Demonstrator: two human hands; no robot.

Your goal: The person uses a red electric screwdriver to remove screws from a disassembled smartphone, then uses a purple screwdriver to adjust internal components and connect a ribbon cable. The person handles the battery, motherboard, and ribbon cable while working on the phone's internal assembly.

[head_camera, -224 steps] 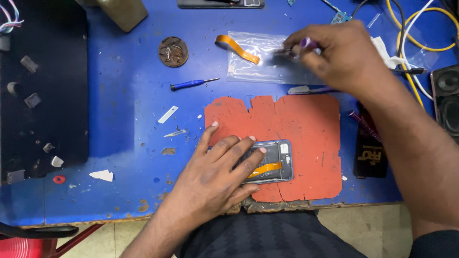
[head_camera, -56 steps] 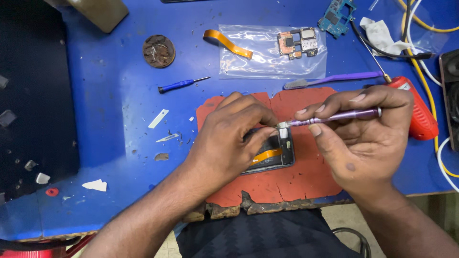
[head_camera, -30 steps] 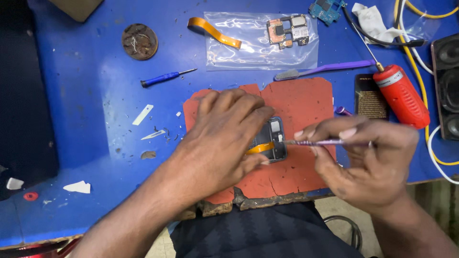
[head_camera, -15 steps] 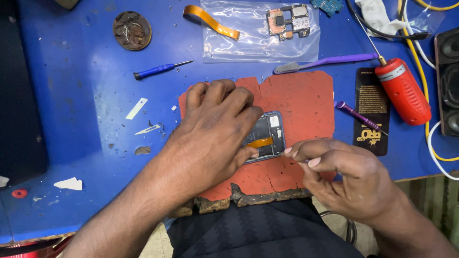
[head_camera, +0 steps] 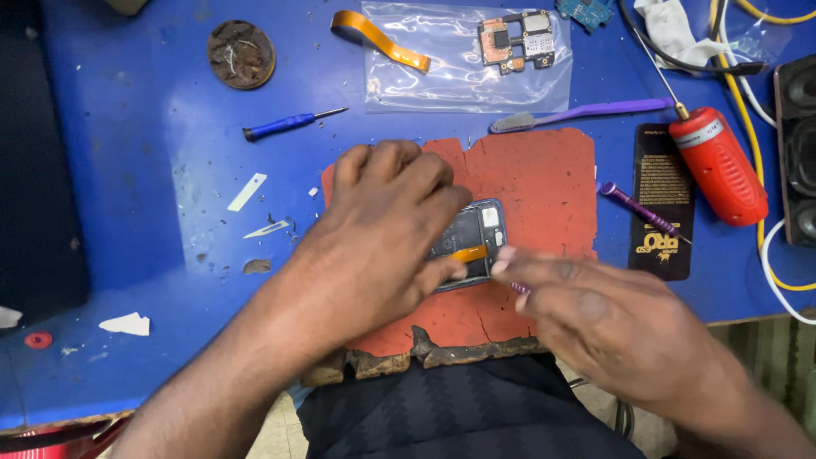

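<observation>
While left hand (head_camera: 382, 229) covers phone (head_camera: 480, 238) | right fingers (head_camera: 510, 263) pinched together beside it

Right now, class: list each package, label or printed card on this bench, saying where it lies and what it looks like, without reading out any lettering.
Clear plastic bag: top centre, flat, rectangular, see-through, with a circuit board on it.
Black card: right of the red mat, upright rectangle, gold lettering, a purple tool lying across it.
White label: band round the red cylindrical tool, far right.
</observation>
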